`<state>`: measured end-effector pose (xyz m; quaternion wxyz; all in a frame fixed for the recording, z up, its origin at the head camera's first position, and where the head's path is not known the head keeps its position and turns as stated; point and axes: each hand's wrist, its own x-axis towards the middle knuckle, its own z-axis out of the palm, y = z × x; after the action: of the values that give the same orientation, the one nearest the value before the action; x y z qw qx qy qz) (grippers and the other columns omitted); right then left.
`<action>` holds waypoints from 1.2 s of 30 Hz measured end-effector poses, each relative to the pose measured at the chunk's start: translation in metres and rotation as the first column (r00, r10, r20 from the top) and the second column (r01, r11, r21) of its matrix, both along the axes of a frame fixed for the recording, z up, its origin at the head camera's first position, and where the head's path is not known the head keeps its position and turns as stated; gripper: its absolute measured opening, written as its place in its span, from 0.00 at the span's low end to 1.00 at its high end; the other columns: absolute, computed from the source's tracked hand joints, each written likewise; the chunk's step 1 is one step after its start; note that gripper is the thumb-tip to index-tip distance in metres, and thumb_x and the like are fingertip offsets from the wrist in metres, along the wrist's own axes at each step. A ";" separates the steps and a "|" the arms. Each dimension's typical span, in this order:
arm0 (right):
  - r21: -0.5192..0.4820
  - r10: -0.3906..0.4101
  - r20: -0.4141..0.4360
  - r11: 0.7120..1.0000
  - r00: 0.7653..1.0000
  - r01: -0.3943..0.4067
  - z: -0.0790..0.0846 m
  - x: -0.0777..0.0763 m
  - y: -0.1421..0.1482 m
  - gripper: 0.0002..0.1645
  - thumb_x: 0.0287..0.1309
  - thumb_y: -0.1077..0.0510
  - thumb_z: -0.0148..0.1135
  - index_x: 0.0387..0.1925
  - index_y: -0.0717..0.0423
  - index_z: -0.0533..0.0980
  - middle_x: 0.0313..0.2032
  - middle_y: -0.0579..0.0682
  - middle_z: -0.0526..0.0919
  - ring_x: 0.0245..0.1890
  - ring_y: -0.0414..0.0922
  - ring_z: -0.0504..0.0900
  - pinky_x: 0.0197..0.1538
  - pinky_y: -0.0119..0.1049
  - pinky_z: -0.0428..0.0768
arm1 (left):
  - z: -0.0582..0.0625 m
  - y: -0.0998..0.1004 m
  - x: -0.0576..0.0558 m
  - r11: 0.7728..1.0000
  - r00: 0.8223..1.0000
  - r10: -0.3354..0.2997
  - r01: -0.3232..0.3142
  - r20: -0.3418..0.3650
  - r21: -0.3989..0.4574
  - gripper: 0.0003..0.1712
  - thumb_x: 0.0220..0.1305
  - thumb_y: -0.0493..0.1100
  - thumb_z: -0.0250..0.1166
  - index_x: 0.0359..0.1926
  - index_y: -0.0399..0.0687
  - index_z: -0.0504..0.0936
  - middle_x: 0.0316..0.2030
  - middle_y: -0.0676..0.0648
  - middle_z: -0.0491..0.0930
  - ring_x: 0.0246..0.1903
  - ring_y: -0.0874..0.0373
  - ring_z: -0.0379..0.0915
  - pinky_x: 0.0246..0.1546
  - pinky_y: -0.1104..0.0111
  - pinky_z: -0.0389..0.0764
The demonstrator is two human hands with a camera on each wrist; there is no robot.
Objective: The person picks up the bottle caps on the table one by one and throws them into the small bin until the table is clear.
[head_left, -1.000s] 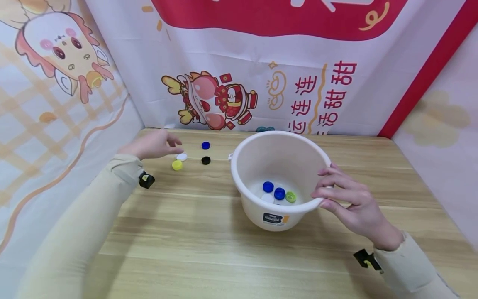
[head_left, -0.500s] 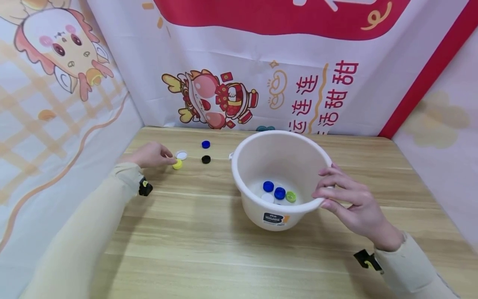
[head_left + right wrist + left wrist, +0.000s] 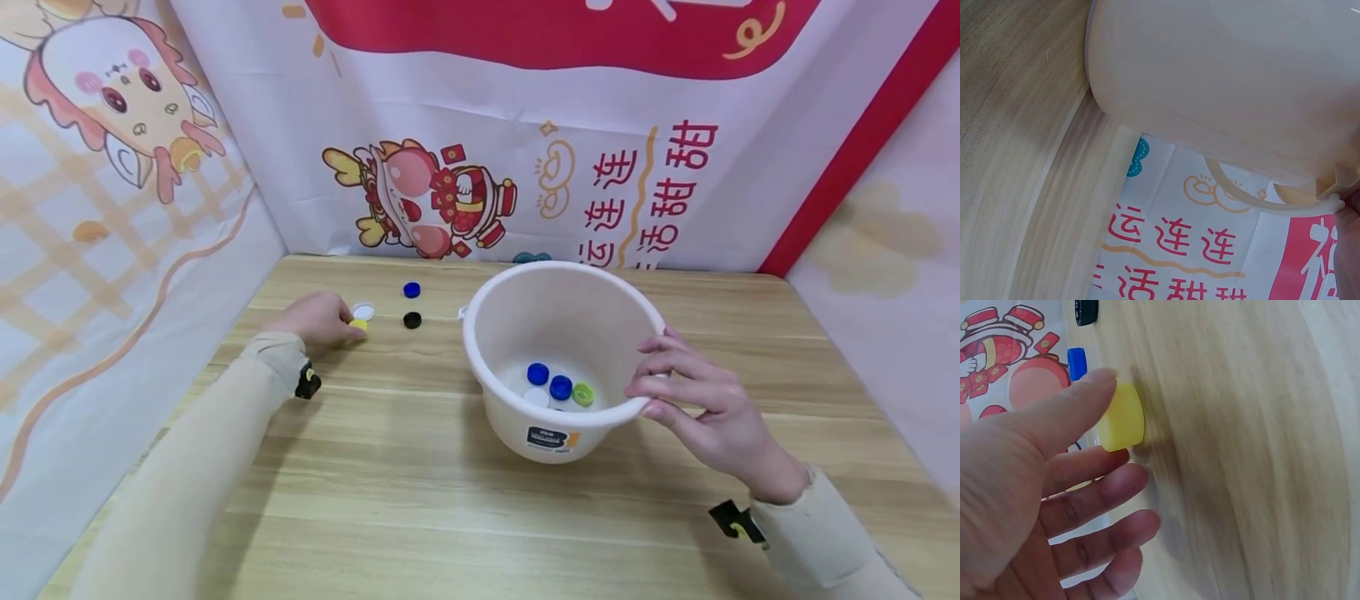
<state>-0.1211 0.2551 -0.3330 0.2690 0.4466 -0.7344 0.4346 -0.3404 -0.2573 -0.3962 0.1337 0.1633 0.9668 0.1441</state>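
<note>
My left hand [image 3: 318, 319] pinches a yellow bottle cap [image 3: 1124, 419] between thumb and index finger; its other fingers are loosely bent below. A white cap [image 3: 363, 312] lies just behind the yellow one. To their right are a blue cap [image 3: 412, 290] and a black cap [image 3: 412, 320] on the wooden table. My right hand [image 3: 705, 404] grips the rim of a pale plastic bucket [image 3: 498, 410], thumb outside and fingers over the edge. Inside the bucket lie blue caps [image 3: 537, 374], a green cap [image 3: 582, 394] and a white cap [image 3: 536, 398].
The wooden tabletop [image 3: 360, 483] runs back to a printed cloth [image 3: 300, 150] hanging behind it. More cloth stands along the left and right sides. In the right wrist view, the bucket's handle [image 3: 1241, 195] hangs along its side.
My left hand came down onto the yellow cap, pinched it, and has shifted slightly right with it. The right hand and the bucket stay in place.
</note>
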 end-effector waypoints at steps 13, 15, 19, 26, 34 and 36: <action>-0.013 0.018 -0.017 1.000 1.000 -0.018 0.005 0.002 -0.004 0.16 0.62 0.55 0.66 0.38 0.66 0.85 0.38 0.58 0.83 0.56 0.55 0.75 0.72 0.52 0.56 | 0.008 0.008 0.001 0.998 1.000 -0.010 0.011 0.012 -0.068 0.23 0.57 0.52 0.72 0.14 0.49 0.74 0.12 0.54 0.67 0.14 0.60 0.62 0.17 0.66 0.67; -0.012 0.015 -0.017 1.000 1.000 -0.016 0.004 0.002 -0.004 0.16 0.62 0.54 0.66 0.38 0.66 0.85 0.38 0.58 0.83 0.55 0.55 0.75 0.72 0.52 0.56 | 0.009 0.007 0.002 0.998 1.000 -0.007 0.008 0.022 -0.067 0.21 0.57 0.53 0.72 0.16 0.48 0.77 0.13 0.53 0.69 0.15 0.60 0.63 0.19 0.65 0.68; -0.013 0.012 -0.020 1.000 1.000 -0.012 0.003 0.001 -0.002 0.16 0.62 0.54 0.66 0.38 0.65 0.85 0.37 0.58 0.83 0.55 0.56 0.75 0.72 0.51 0.56 | 0.016 0.007 0.005 0.999 0.999 -0.025 0.026 0.029 -0.044 0.16 0.58 0.50 0.71 0.21 0.45 0.82 0.17 0.50 0.74 0.18 0.57 0.66 0.23 0.64 0.70; -0.016 0.013 -0.030 1.000 0.999 -0.014 0.004 0.002 -0.003 0.15 0.62 0.54 0.66 0.38 0.66 0.85 0.37 0.58 0.83 0.55 0.56 0.75 0.71 0.51 0.56 | 0.037 0.018 0.006 0.997 0.997 -0.071 0.071 -0.004 0.037 0.14 0.56 0.44 0.73 0.37 0.37 0.87 0.27 0.48 0.84 0.26 0.55 0.75 0.31 0.62 0.78; -0.019 0.014 -0.033 1.000 0.999 -0.015 0.005 0.003 -0.005 0.15 0.63 0.54 0.66 0.37 0.66 0.85 0.37 0.58 0.83 0.56 0.55 0.75 0.71 0.51 0.56 | 0.075 0.040 0.016 0.985 0.990 -0.137 0.141 -0.043 0.102 0.09 0.61 0.45 0.71 0.38 0.44 0.87 0.29 0.50 0.84 0.27 0.55 0.75 0.34 0.62 0.79; -0.020 0.017 -0.034 1.000 0.999 -0.018 0.006 0.003 -0.005 0.15 0.63 0.55 0.66 0.37 0.66 0.85 0.37 0.58 0.83 0.56 0.54 0.75 0.71 0.52 0.56 | 0.085 0.047 0.020 0.981 0.987 -0.150 0.156 -0.059 0.112 0.10 0.62 0.45 0.70 0.41 0.44 0.88 0.29 0.50 0.84 0.26 0.56 0.73 0.32 0.62 0.78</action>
<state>-0.1185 0.2500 -0.3275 0.2822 0.4577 -0.7212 0.4366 -0.3206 -0.2105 -0.3116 0.1100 0.2481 0.9445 0.1852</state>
